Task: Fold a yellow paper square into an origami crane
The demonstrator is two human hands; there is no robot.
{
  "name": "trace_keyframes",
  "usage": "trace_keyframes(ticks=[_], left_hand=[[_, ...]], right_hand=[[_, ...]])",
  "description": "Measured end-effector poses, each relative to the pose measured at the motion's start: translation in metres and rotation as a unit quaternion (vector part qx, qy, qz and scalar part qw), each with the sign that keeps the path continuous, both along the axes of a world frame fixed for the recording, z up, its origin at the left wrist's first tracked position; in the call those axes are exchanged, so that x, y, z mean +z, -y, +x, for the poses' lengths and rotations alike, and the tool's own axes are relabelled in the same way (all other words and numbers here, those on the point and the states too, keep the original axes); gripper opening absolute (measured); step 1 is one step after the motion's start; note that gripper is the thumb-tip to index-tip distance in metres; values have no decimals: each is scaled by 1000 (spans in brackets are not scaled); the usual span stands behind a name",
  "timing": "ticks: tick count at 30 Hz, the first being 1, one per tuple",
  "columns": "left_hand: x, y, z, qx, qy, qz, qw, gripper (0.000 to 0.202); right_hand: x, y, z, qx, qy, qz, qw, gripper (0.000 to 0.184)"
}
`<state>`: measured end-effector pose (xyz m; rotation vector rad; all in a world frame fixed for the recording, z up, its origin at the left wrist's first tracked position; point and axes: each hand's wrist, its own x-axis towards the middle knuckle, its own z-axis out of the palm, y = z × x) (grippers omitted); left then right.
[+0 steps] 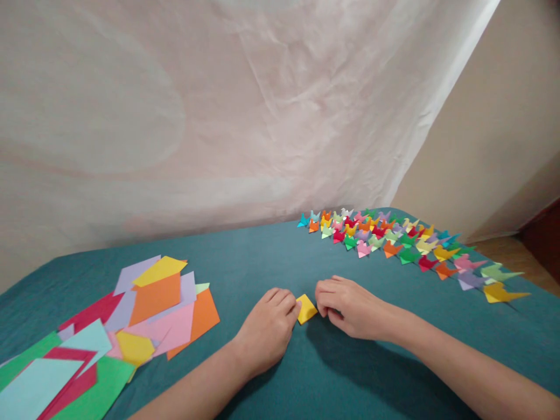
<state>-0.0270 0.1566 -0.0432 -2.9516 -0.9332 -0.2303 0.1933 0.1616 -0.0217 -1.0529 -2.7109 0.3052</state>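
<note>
A small piece of yellow folded paper (307, 310), roughly diamond-shaped, lies on the teal cloth between my hands. My left hand (272, 326) rests on the table with its fingers curled and its thumb against the paper's left edge. From the right, my right hand (350, 307) reaches in, fingers bent and closed at the paper's right corner. Its fingertips partly hide that corner, and the exact grip there is hard to make out.
Loose coloured paper sheets (157, 298) overlap in a spread pile at the left. Rows of small folded paper birds (391, 249) in many colours stand at the back right. A pale hanging cloth (245, 116) closes off the table's (249, 256) far side.
</note>
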Motion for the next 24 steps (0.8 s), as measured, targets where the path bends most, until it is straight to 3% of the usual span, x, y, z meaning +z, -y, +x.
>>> trace_keyframes(ticks=[4, 13, 24], left_hand=[[0, 0, 1, 0, 10, -5, 1000, 28], [0, 4, -6, -32, -20, 12, 999, 32], [13, 11, -9, -24, -30, -19, 999, 33]], right_hand=[[-4, -3, 3, -7, -14, -3, 1000, 20], [-15, -6, 6, 50, 6, 21, 999, 32], [-12, -10, 8, 57, -22, 17, 998, 23]])
